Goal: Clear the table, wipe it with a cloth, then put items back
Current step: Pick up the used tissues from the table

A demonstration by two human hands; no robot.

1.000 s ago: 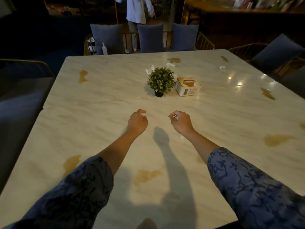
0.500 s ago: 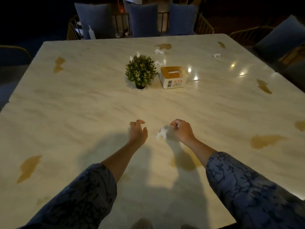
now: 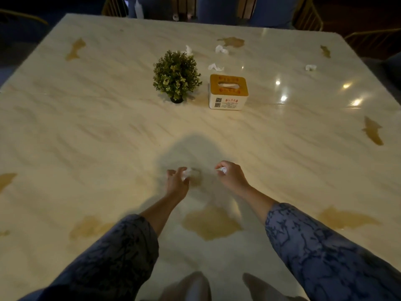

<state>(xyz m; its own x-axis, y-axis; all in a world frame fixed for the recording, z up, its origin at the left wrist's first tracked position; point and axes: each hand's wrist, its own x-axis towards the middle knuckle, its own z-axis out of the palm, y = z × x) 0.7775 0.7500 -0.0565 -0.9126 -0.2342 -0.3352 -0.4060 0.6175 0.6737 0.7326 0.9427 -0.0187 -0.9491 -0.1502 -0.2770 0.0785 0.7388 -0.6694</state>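
A large marble table (image 3: 86,127) fills the view, marked with several brown spills. Near its middle stand a small potted plant (image 3: 176,77) and a white tissue box (image 3: 227,92) with a tan lid. My left hand (image 3: 176,184) curls its fingers round a crumpled white tissue (image 3: 187,173) on the table. My right hand (image 3: 231,175) pinches a second small tissue scrap (image 3: 223,170) just above the surface. More crumpled tissues (image 3: 216,66) lie behind the plant and the box.
Other tissue scraps lie at the far side (image 3: 221,49) and far right (image 3: 310,67). A wide brown spill (image 3: 210,223) sits between my forearms. Blue-cushioned chairs (image 3: 271,11) line the far edge, with a white bottle (image 3: 138,7) beside them.
The view has tilted down and moved closer over the table. My left hand has reached right and taken hold of the tissue; my right hand now pinches a smaller scrap.
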